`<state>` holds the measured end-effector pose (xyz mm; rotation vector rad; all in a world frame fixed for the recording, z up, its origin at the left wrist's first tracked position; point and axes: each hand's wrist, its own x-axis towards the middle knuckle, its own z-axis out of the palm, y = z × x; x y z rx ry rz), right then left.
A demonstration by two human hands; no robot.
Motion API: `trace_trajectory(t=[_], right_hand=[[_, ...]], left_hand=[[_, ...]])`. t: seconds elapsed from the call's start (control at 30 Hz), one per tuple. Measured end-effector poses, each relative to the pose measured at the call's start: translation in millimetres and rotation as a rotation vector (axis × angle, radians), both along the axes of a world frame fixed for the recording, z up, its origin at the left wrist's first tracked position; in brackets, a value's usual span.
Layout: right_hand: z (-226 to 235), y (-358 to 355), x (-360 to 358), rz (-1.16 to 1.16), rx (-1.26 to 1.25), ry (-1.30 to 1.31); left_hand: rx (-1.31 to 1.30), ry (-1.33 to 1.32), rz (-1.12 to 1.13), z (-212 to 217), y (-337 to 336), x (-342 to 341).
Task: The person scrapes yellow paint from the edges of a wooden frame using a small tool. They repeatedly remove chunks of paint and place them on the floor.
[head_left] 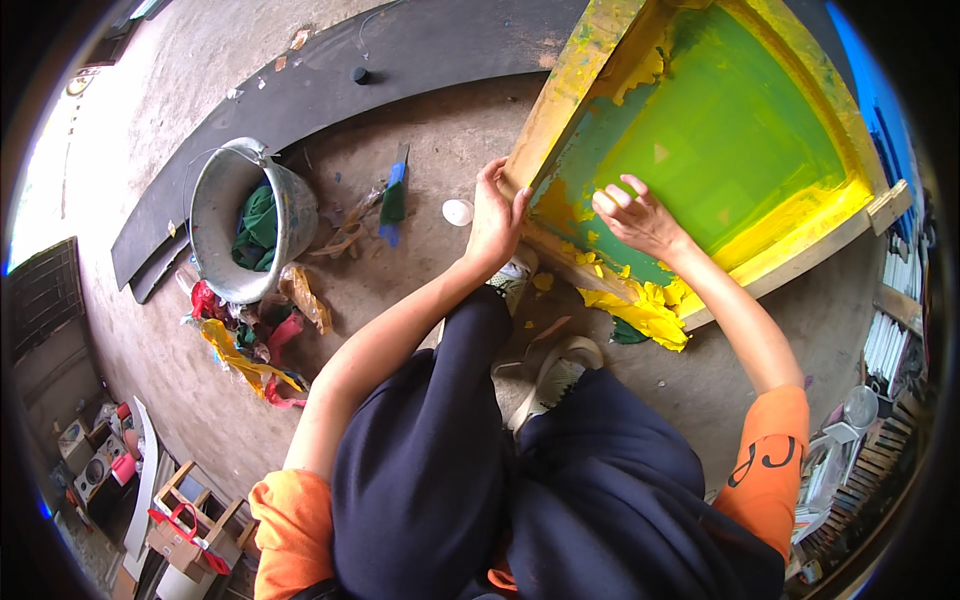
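Note:
A wooden screen-printing frame [572, 95] stands tilted in front of me at the upper right. Its green mesh [765, 165] is smeared with yellow along the inner edges. My left hand [495, 220] grips the frame's near left corner, thumb on the inner side. Over the mesh's lower left part, my right hand [640, 222] has its fingers bent and somewhat apart, with nothing visible in them; whether the fingertips touch the mesh I cannot tell. Below it, thick peeling yellow paint [645, 312] hangs over the frame's lower edge, with crumbs scattered beside it.
At left a grey paint-stained bucket [290, 215] holds dark green cloth [257, 228]. Colourful scraps [245, 345] lie beside it. A small white cup or lid [458, 212] and a blue-green scraper-like strip [394, 200] rest on the floor. A long black panel [420, 65] lies beyond; shelving flanks the right.

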<state>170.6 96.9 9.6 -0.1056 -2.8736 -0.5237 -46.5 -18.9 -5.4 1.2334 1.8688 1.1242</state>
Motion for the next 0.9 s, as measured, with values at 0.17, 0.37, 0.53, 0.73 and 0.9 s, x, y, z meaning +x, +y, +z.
trace_trajectory(t=[0.17,0.37,0.53,0.73,0.9], right_hand=[[-6,-1,-11,-0.14,-0.137,0.155],[28,13,-52,-0.406,-0.275,0.4],[40,0,-14,-0.299,-0.462,0.194],[28,-7,6,-0.164,-0.357,0.148],[17,-7,4,-0.123,-0.239,0.11]], left_hand=[[-0.016,0.007,-0.004,-2,-1,0],[0.038,0.03,0.013,-4,-1,0],[0.038,0.027,0.005,-2,0,-1],[0.027,0.0,0.029,-2,-1,0],[0.024,0.012,0.006,0,0,-1]])
